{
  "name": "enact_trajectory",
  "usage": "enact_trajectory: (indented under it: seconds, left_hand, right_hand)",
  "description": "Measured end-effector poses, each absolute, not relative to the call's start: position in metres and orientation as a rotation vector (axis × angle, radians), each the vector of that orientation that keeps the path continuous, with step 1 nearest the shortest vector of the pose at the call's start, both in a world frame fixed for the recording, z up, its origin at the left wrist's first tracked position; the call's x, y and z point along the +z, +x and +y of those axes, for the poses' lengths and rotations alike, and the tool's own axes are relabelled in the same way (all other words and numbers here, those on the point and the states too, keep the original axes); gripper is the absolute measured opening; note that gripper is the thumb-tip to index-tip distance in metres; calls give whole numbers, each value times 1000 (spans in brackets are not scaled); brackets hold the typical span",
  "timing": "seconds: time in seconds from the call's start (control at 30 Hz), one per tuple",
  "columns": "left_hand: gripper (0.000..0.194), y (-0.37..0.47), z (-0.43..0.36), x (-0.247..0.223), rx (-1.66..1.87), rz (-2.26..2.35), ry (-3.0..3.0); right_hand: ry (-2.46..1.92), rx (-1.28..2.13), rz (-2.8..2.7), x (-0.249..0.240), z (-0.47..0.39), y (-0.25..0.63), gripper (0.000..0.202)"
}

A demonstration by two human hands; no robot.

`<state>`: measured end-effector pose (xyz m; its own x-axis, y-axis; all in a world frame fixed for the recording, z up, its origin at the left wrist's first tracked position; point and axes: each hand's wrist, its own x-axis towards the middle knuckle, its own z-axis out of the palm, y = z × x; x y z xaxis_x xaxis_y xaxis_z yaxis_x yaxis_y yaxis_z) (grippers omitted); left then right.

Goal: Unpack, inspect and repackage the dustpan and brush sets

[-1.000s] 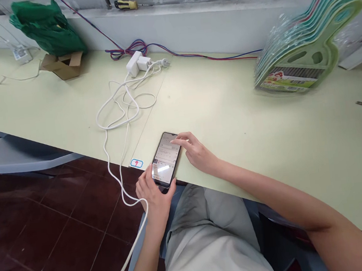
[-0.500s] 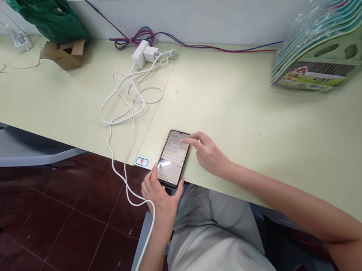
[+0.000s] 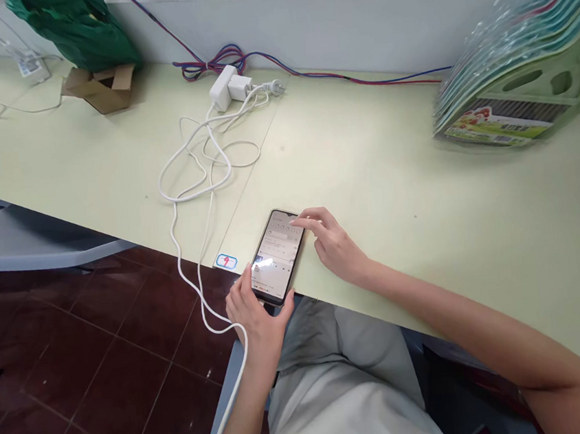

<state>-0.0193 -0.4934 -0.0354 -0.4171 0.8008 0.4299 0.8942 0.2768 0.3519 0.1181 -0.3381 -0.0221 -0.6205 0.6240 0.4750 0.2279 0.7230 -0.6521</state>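
A smartphone lies at a slant by the near edge of the table, its lit screen facing up and showing a pale page. My left hand grips its lower end, fingers along the left edge and thumb at the bottom right corner. Over the upper right of the screen, the index finger of my right hand is stretched out. Whether that fingertip touches the glass, I cannot tell. The other right fingers are loosely bent and hold nothing. A white cable runs past my left hand and over the left forearm.
White chargers and a loose plug sit on the table near the wall. Blue and red wires run behind them. A wrapped stack of green plastic boards stands right; a cardboard box and green bag stand left.
The view has shifted very slightly. My right index finger stays over the upper screen with barely any movement, and my left hand keeps its hold on the smartphone.
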Motion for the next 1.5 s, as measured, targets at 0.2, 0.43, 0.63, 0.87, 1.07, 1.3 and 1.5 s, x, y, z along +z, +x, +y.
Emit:
enact_trajectory:
  seconds: [0.2,0.43,0.63,0.87,1.07,1.3,1.5]
  left_hand:
    - [81,-20,-494,-36,-822,-2372,-1606]
    - [79,-18,-494,-34,-824,-2398,-1588]
    - [80,-17,-494,-33,-812,-2395,-1582]
    - [79,-18,-494,-34,-840,-2397,-1584]
    - [79,-18,-494,-34,-829,-2386,-1580]
    - [77,-17,-494,-33,-841,-2404,-1577]
    - [78,-17,-494,-32,-825,-2401,-1583]
  right_hand:
    - [-633,690,-2225,-22,-338,118,68]
    - [-615,651,-2254,-23,-338,119,66]
    - [-590,653,-2279,-21,-339,119,62]
    - [-495,522,-2379,-29,-343,121,61]
    - [-452,382,-2467,-31,-344,121,56]
    - [-571,127,-2461,-29,-345,122,53]
    - [-543,163,-2439,-28,-344,123,48]
